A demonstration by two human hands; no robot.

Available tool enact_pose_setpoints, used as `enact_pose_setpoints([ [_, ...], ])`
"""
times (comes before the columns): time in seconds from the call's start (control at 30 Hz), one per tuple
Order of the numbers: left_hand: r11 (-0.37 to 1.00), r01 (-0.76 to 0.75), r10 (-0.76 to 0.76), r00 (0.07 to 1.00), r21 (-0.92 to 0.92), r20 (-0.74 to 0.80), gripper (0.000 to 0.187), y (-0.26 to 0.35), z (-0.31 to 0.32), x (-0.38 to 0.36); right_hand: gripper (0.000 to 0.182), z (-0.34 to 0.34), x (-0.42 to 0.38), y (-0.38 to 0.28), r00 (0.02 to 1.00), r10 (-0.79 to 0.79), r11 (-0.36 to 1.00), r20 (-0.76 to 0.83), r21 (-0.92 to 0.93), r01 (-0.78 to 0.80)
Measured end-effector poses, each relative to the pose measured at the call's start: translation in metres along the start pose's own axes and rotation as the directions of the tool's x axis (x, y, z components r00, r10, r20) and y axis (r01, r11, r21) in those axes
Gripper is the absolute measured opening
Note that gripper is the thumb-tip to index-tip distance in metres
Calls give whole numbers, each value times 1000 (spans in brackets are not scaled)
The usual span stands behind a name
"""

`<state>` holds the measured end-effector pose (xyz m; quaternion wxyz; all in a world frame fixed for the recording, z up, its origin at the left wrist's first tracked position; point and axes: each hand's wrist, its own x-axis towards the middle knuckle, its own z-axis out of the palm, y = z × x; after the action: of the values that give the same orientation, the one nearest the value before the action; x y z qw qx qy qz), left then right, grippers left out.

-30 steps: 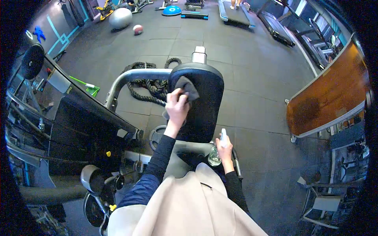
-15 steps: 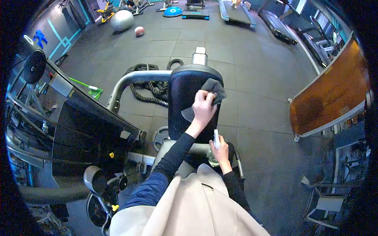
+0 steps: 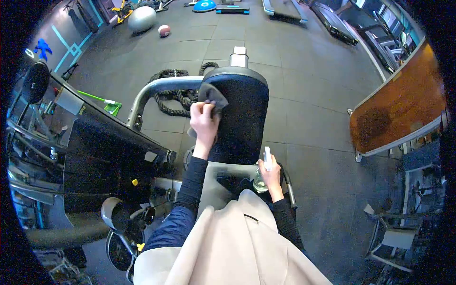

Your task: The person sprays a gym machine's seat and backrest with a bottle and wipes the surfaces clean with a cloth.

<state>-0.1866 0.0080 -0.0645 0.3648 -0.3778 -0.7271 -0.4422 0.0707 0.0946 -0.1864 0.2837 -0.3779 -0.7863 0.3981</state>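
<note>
My left hand [image 3: 204, 123] is closed around a dark grey cloth [image 3: 214, 97], which lies against the left edge of a black padded backrest [image 3: 242, 114]. Part of the cloth hangs below the fingers on the pad's left side. Lower down and to the right, my right hand [image 3: 271, 173] grips a clear spray bottle [image 3: 259, 183] with a white trigger head [image 3: 268, 156]. The bottle stays beside the lower right of the backrest, above the machine's seat area, with some liquid visible inside.
A curved metal arm [image 3: 161, 84] joins the backrest on the left. Thick black rope [image 3: 173, 102] lies coiled on the floor behind it. A weight machine [image 3: 95, 175] stands close on my left, a wooden board on a wheeled frame [image 3: 399, 104] to my right. Treadmills [image 3: 332, 23] stand far off.
My left hand has swept the cloth from the pad's right side to its left edge. My right hand has shifted slightly right with the spray bottle. The view has tilted down a little.
</note>
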Motion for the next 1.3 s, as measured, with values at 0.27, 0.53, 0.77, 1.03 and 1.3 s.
enact_pose_setpoints([
  [0.27, 981, 160, -160, 987, -112, 8, 30, 26, 11, 5, 41, 4, 3, -11, 998, 27, 999, 59, -41, -25],
  [0.53, 967, -78, 97, 993, -243, 69, 34, 100, 67, 0, 39, -4, 1, -16, 999, 42, 998, 26, -53, -41],
  [0.77, 994, -57, 57, 998, -91, -3, 31, 45, 31, 5, 36, -4, 1, -18, 998, 64, 996, 29, -70, -61],
  [1.03, 957, 258, -279, 942, -131, -184, 30, -21, -2, 7, 37, -1, 0, -4, 1000, -12, 1000, -15, 19, 12],
  [1.3, 957, -95, 128, 986, -273, 107, 32, 93, 67, -16, 38, 2, 1, 3, 999, 18, 997, 37, -81, -15],
])
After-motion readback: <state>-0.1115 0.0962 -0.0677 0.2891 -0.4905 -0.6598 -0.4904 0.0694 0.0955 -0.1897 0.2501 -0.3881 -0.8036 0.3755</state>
